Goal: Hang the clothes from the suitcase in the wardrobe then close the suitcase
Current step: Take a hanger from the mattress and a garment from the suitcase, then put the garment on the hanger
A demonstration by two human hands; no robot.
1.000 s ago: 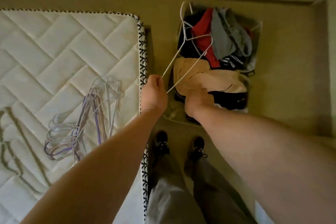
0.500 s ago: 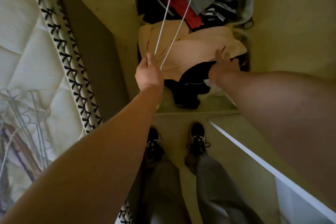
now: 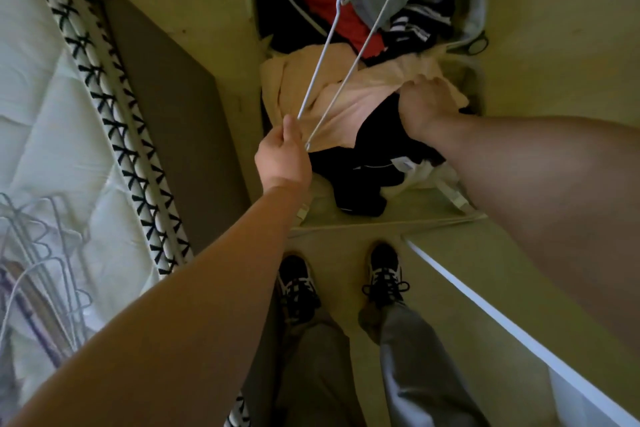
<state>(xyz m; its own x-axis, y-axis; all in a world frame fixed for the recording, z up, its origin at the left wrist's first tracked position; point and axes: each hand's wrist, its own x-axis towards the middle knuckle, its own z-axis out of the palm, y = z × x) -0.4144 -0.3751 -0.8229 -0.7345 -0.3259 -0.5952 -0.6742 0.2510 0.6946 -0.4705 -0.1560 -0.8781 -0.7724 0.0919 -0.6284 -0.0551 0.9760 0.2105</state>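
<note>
Head view: a quilted mattress (image 3: 52, 114) lies at left, and the open suitcase (image 3: 346, 224) sits on the floor ahead, heaped with clothes. The right hand (image 3: 424, 104) grips the peach garment (image 3: 346, 104) atop that heap. Above the garment, the left hand (image 3: 284, 156) pinches one end of a white wire hanger (image 3: 319, 59).

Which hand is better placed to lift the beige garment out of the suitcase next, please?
Probably the right hand: its fingers curl into the beige garment, while the left hand is occupied pinching the white hanger.
</note>
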